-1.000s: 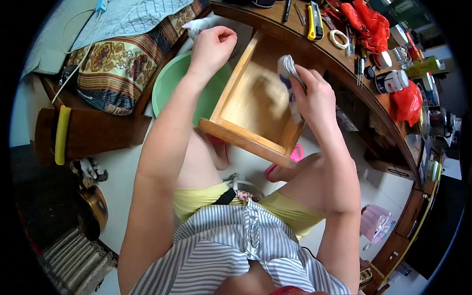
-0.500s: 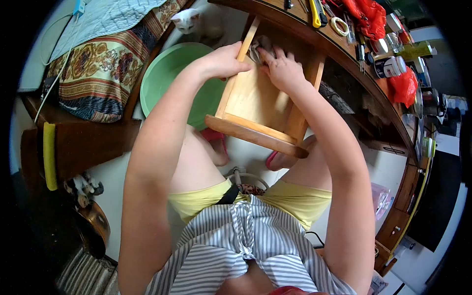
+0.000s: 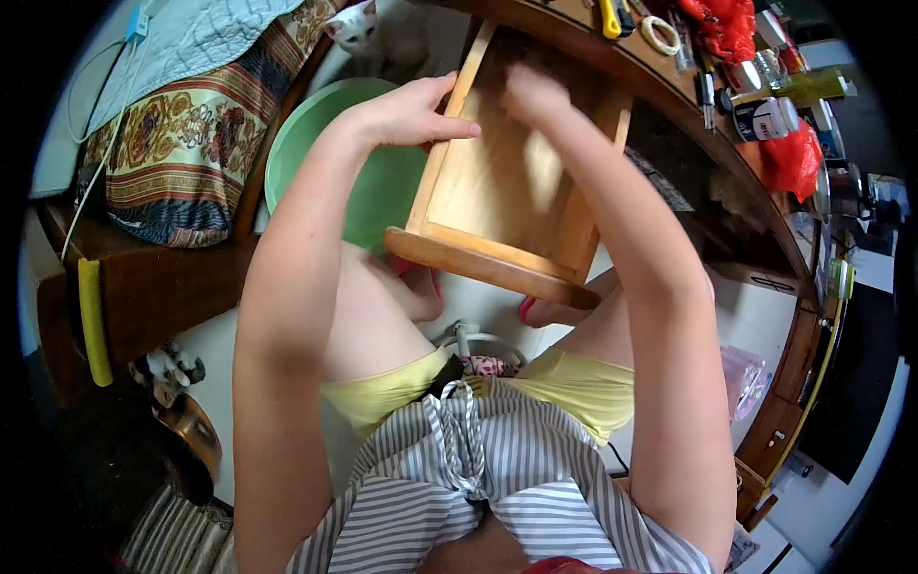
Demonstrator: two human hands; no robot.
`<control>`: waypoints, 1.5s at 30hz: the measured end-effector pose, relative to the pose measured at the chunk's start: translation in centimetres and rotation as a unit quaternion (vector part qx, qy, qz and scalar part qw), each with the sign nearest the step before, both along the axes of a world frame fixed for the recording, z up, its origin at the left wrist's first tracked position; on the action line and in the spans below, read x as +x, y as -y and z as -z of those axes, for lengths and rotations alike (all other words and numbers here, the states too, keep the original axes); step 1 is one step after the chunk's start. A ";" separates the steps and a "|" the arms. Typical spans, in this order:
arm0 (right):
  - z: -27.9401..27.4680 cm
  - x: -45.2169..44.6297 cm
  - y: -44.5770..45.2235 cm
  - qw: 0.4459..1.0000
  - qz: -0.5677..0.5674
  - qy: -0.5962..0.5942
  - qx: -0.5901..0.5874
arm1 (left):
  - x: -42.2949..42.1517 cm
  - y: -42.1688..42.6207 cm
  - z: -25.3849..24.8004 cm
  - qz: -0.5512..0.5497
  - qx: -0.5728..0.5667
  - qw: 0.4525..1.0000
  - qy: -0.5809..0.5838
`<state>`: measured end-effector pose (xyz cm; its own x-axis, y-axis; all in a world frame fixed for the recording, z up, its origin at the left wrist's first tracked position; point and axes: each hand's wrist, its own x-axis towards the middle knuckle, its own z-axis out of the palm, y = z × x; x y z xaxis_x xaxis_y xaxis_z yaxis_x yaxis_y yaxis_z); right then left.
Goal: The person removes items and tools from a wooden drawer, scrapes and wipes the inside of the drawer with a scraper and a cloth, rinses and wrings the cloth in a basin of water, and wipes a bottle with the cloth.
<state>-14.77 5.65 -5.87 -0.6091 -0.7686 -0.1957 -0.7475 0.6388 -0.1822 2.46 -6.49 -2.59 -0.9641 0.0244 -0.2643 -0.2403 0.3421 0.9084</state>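
Gripping the drawer (image 3: 492, 269), left hand (image 3: 413, 113); bottle label (image 3: 758, 121) unreadable.

Home interior, a lived-in room — indicated by a pale blue quilt (image 3: 196, 48) and a patterned cushion (image 3: 182, 163) at upper left, a white cat (image 3: 356, 31) beside a green basin (image 3: 295, 163), slippers (image 3: 402, 263) on the pale floor (image 3: 215, 349), and a wooden desk (image 3: 622, 62) crowded with jars (image 3: 765, 120), red plastic bags (image 3: 796, 163) and small tools (image 3: 707, 100).

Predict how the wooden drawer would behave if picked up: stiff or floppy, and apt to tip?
The drawer would probably feel stiff, since it looks built from straight wooden boards. It may be front-heavy, as its front board looks thick. The left hand grips one side wall; lifting only there would likely tip it.
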 end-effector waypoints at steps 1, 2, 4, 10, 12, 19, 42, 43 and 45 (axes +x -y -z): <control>-0.1 1.5 -1.3 0.998 -0.049 -0.019 0.024 | -0.2 0.2 0.2 0.006 -0.004 1.000 -0.010; -0.2 3.8 -3.0 0.997 -0.067 -0.039 -0.007 | -0.3 0.2 0.3 0.004 -0.019 1.000 -0.006; -0.3 6.9 -6.5 0.983 -0.171 -0.052 -0.042 | -0.5 0.4 0.4 -0.001 -0.054 0.999 0.002; -3.6 8.1 -8.3 0.983 -0.184 -0.013 -0.007 | 0.0 -0.7 -1.1 -0.028 -0.062 0.997 0.041; -3.7 5.6 -7.0 0.986 -0.067 -0.137 -0.063 | -0.2 -0.8 -0.8 -0.038 -0.108 0.992 0.045; -0.6 1.3 -0.7 0.953 -0.130 -0.257 0.096 | -2.2 -1.1 0.5 -0.095 -0.220 0.971 -0.011; -3.5 10.4 -10.8 0.980 -0.126 -0.129 0.082 | -2.0 -2.9 0.3 -0.157 -0.279 0.947 -0.015; -4.4 9.6 -10.8 0.984 -0.117 -0.118 0.066 | -2.1 -2.7 0.4 -0.157 -0.276 0.948 -0.013; -4.5 7.7 -11.1 0.969 -0.138 -0.192 -0.064 | -2.1 -2.4 0.7 -0.153 -0.281 0.947 -0.033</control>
